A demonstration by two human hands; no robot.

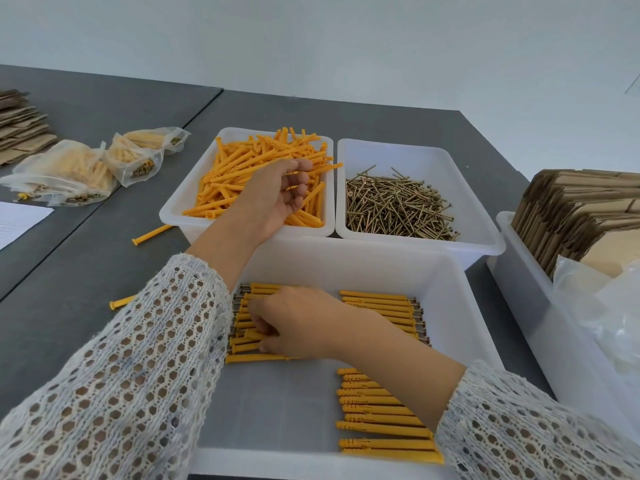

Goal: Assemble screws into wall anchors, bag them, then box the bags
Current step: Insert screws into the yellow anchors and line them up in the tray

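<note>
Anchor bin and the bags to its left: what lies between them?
Head view: only bare grey table between the anchor bin and the nearest bag. Two loose anchors lie nearer, off that line.

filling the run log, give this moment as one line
left hand: over white tub of loose orange plastic anchors | right hand: on row of assembled orange anchors in front white tub

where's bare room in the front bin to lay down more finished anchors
Front bin: the bare floor sits left of the lower right row and below the upper left row, where the right hand rests. A narrower gap separates the two right rows. The anchor bin and screw bin are crowded.
</note>
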